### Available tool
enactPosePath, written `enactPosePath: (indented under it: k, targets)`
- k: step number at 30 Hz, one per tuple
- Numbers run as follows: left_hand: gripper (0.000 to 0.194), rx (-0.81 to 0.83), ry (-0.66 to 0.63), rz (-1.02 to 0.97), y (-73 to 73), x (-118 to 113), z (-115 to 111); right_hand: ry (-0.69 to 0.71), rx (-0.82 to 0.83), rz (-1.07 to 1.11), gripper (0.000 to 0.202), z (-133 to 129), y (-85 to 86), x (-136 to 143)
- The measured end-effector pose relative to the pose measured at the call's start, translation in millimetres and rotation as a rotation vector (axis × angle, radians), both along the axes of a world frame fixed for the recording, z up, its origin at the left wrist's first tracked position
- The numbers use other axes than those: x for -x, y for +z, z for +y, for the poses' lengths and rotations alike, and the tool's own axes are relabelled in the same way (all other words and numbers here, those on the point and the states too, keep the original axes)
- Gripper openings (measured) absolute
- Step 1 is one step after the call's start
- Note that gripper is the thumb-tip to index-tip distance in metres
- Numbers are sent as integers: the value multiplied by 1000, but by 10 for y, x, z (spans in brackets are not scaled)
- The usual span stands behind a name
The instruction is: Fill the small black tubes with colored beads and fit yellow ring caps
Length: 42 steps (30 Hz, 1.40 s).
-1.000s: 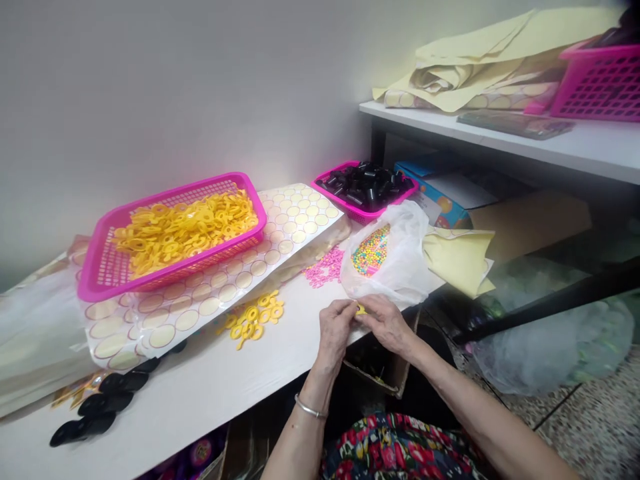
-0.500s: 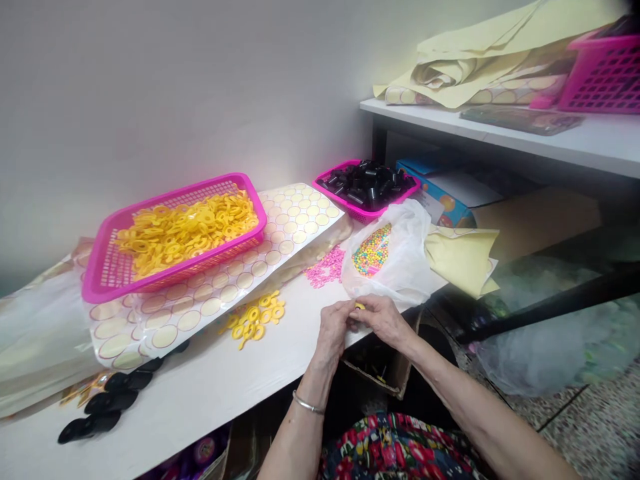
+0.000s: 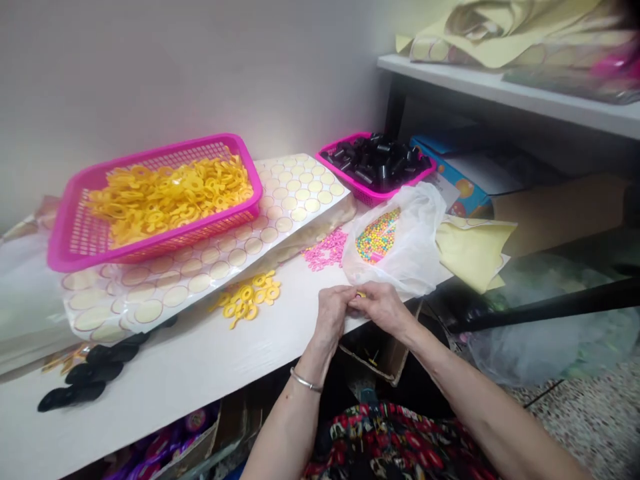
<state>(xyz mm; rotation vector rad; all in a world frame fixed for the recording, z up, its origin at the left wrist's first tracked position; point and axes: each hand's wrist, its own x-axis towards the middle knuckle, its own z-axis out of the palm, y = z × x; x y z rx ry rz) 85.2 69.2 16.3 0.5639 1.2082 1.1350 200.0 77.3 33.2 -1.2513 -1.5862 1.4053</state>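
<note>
White tabletop, front edge: left hand and right hand pinch a small yellow piece between them, near the white plastic bag, probably best steadied by one while the other works gently.

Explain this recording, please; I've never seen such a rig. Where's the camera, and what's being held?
There is no machine: these are a person's bare hands, seen from one head-worn camera looking forward and down. The left hand and right hand meet near the front edge of the table, pinching a small yellow piece, mostly hidden. On the table are loose yellow pieces, pink bits and a white bag of colourful beads. The larger pink basket holds more yellow pieces; the smaller basket holds black parts.
</note>
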Motion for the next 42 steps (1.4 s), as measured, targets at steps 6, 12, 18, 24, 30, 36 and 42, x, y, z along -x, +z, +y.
enactPosePath:
  k: [6, 12, 18, 24, 30, 36, 42]
  targets:
    - [25, -149, -24, 37, -73, 61, -82, -20, -264, -110, 15, -83, -60, -13]
    - [27, -164, -67, -87, -49, 153, -169, 29, -121, 61, 18, -132, -45, -41]
    - [36, -354, -228, 241, -52, 90, -254, -43, 147, 284, 34, -146, -150, -107]
    - [19, -508, -223, 673, -24, 16, -310, -30, 70, 249, 32, -246, -148, -282]
    - [21, -680, -296, 663, 245, 1, -490, 129, -180, 130, 28, -389, 192, -507]
    - [24, -722, -345, 699, 436, -51, -634, 257, -253, -7, 23, -468, 450, -615]
    - [29, -549, -448, 639, 445, -88, -694, 335, -280, -123, 24, -472, 588, -648]
